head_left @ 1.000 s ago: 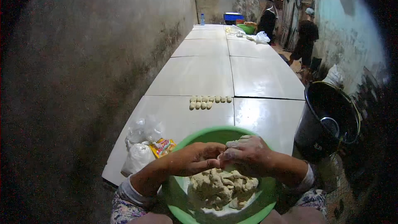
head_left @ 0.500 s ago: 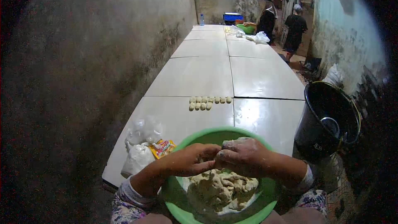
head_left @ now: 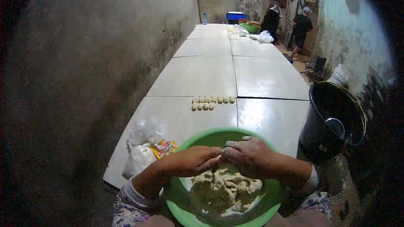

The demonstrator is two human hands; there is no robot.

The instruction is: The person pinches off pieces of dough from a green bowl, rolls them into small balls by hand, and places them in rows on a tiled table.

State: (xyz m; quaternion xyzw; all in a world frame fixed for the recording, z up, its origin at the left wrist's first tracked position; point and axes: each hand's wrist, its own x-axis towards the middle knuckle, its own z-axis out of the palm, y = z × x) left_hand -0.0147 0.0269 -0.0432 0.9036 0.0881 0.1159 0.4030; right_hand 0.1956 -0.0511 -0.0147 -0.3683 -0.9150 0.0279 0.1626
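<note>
Over a green basin [head_left: 176,204] holding crumbly pale dough [head_left: 225,191], my left hand [head_left: 195,162] and floury right hand [head_left: 250,157] meet, fingers closed and pressed together; what is between them is mostly hidden. Beyond the basin, several small dough pieces [head_left: 206,103] lie in two rows on the white table [head_left: 193,75]. Left of the basin are a white powder bag [head_left: 139,162], a clear crumpled bag [head_left: 145,132] and a yellow packet [head_left: 164,148].
A large black bucket [head_left: 320,130] is at the right edge. At the far end stand a blue bottle [head_left: 204,19], blue crates [head_left: 236,17], another green bowl [head_left: 249,28] and white bags [head_left: 265,38]. Two people [head_left: 270,21] [head_left: 301,27] in dark clothes are beside it, at the back right.
The person in the dark shirt at the back right has moved away toward the doorway. My hands shifted slightly over the basin, my left fingers straightening a little.
</note>
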